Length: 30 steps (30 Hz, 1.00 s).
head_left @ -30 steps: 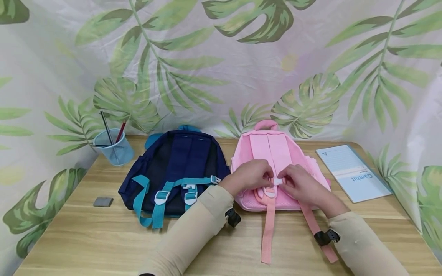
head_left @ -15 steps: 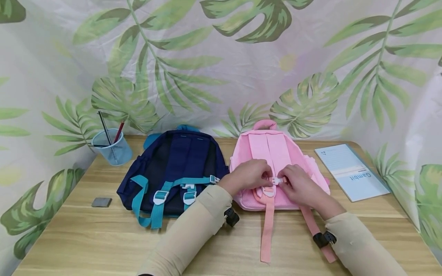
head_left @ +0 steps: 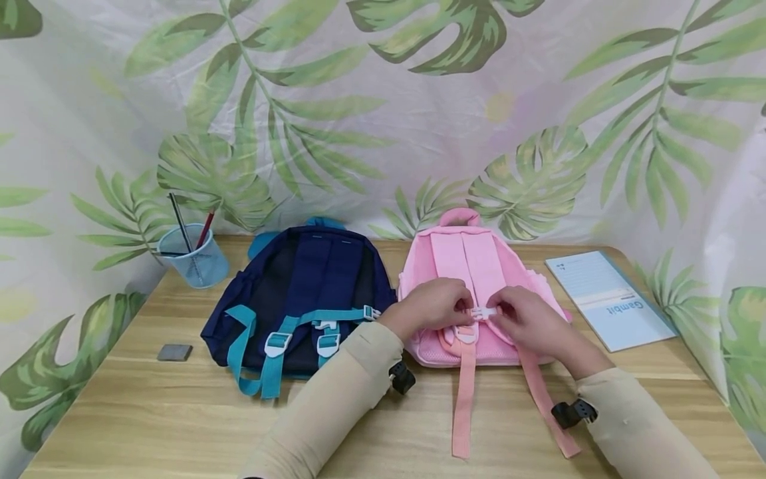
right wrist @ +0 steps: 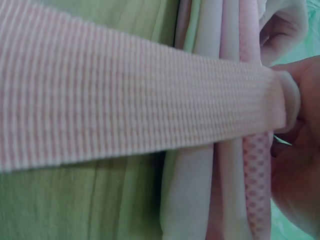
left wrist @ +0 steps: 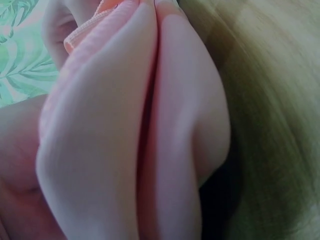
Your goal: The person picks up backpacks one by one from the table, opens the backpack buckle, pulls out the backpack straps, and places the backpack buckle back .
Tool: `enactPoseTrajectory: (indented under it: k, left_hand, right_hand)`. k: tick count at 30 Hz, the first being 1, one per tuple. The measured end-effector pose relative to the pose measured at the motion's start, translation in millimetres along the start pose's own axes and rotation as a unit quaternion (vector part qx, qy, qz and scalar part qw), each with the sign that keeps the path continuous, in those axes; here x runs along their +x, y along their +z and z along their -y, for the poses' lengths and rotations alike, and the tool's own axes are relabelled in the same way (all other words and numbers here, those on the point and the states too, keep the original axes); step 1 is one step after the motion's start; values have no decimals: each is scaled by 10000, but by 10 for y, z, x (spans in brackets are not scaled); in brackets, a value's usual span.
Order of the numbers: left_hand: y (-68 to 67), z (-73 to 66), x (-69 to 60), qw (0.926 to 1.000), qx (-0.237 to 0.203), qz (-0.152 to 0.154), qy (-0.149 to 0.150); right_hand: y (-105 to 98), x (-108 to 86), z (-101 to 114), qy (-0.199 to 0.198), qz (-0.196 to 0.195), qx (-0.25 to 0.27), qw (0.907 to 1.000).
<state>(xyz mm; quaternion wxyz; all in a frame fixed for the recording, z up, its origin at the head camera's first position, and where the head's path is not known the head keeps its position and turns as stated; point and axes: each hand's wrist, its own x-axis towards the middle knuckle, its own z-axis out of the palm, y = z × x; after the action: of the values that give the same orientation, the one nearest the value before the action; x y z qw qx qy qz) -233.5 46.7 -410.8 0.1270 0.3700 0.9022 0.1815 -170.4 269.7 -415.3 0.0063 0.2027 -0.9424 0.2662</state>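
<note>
A pink backpack lies with its strap side up on the table. Across its lower middle, both hands meet at a white side-release buckle. My left hand pinches the buckle's left end, and my right hand pinches its right end. I cannot tell whether the halves are fully joined. A salmon webbing strap runs large across the right wrist view, up to a pale plastic piece by the right hand's fingers. In the left wrist view, the backpack's side hides most of the left hand.
Left of the pink backpack lies a navy backpack with teal straps, close to the left forearm. A blue mesh pen cup holding pencils and a grey eraser are farther left. A notebook lies at right. Leaf-print cloth hangs behind.
My right hand has shifted slightly to the right, and more of the white buckle shows between the hands. The left hand has stayed about where it was.
</note>
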Motion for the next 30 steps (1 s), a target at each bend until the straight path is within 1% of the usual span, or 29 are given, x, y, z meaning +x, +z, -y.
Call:
enactPoseTrajectory:
  k: [3,7,10,13,17,20,25,30]
  left_hand:
    - [12,13,4,10000,-36,12,-10]
    - [19,20,10,9999,-111,9,24]
    - [13,16,12,9999,-139,21,17]
    - [9,16,14,9999,-160,31,6]
    - [9,24,14,9997,-232,56,30]
    - [10,27,16,9996,-280,80,27]
    - [7,24,9,9996,-281,81,30]
    - [-4,13,7,9997,-246,67,23]
  right_hand:
    - [-11,-19,-37,124,2,180,9998]
    - [-35,-44,-94,323,-24,585,9978]
    - [-53,-56,-121,273,-17,758,9967]
    - [-58,-62,-127,64,-35,652,9978]
    - [-62,-66,-114,-83,-47,424,9991]
    - [-72,-68,-106,-57,-99,352,9993]
    - [-114,-85,-122,75,-313,162,9993]
    - [-160,-99,-170,18,-447,29,9990]
